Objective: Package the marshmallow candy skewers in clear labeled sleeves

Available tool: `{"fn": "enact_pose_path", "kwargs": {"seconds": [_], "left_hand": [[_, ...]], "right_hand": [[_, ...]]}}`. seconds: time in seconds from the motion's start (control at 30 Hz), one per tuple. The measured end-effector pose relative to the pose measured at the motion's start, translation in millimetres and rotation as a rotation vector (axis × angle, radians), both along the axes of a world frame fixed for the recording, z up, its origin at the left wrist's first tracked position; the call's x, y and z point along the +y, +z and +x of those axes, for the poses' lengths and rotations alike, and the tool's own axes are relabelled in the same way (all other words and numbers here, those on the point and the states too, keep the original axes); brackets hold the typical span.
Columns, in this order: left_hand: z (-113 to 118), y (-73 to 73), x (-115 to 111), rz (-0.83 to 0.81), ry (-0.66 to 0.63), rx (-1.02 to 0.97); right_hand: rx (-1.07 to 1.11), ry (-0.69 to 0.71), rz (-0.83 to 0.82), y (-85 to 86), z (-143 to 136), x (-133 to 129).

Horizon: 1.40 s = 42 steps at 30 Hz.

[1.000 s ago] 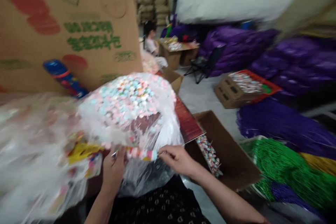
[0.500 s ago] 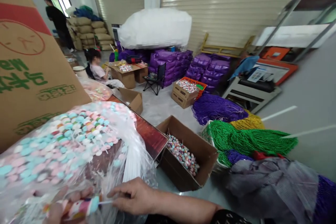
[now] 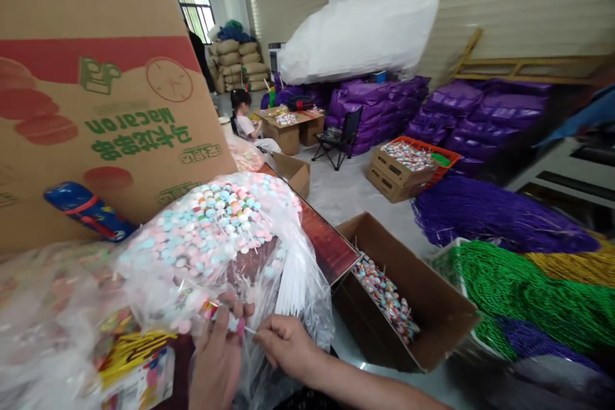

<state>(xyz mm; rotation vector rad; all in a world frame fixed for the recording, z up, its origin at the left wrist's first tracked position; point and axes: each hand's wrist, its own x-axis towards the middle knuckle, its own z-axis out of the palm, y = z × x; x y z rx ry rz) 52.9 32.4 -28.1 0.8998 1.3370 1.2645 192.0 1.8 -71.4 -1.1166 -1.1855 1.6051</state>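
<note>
My left hand (image 3: 217, 359) grips a wrapped candy piece (image 3: 211, 309) at the bottom of the picture. My right hand (image 3: 286, 344) pinches a thin white stick (image 3: 250, 330) that goes into that candy. Both hands work in front of a clear plastic bag (image 3: 211, 230) heaped with pastel candy discs on a dark red table (image 3: 327, 246). A bundle of white sticks (image 3: 294, 278) lies inside the bag just above my right hand.
A big printed carton (image 3: 106, 96) stands behind the bag. An open box of finished lollipops (image 3: 398, 301) sits on the floor to my right, beside green (image 3: 519, 295) and purple (image 3: 485, 214) cord piles. A seated person (image 3: 243, 118) works at a far table.
The view swung back to the left and down. My hands have come closer together, and my right fingers now hold the stick right at the candy.
</note>
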Motion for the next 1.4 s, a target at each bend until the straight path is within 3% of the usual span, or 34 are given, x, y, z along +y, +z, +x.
{"fn": "enact_pose_path", "kwargs": {"seconds": [0.17, 0.4, 0.47, 0.63, 0.83, 0.93, 1.07, 1.3, 1.4], "left_hand": [[-3, 24.9, 5, 0.002, 0.134, -0.396], [10, -0.9, -5, -0.063, 0.069, -0.392], [11, 3.8, -8, -0.084, 0.039, -0.430], [-8, 22.7, 3, 0.106, 0.001, -0.553], [11, -0.1, -10, 0.077, -0.034, -0.500], [16, -13.9, -19, 0.048, -0.069, -0.349], [0, -22.5, -22, 0.069, -0.113, 0.079], [-13, -12.3, -21, 0.210, -0.236, 0.637], [-11, -12.0, -21, 0.213, -0.238, 0.706]], "right_hand": [[-0.060, 0.108, 0.118, 4.4, 4, -1], [-0.066, 0.046, 0.155, 2.6, 1, 0], [-0.058, 0.031, 0.160, 6.3, 6, -1], [-0.083, 0.068, 0.199, 7.2, 20, 0], [-0.103, 0.084, 0.230, 7.7, 21, 0], [-0.086, 0.045, 0.252, 9.4, 20, 4], [-0.120, 0.011, 0.289, 8.3, 20, 6], [-0.271, -0.014, 0.429, 17.5, 19, 10], [-0.320, -0.032, 0.488, 20.7, 18, 12]]}}
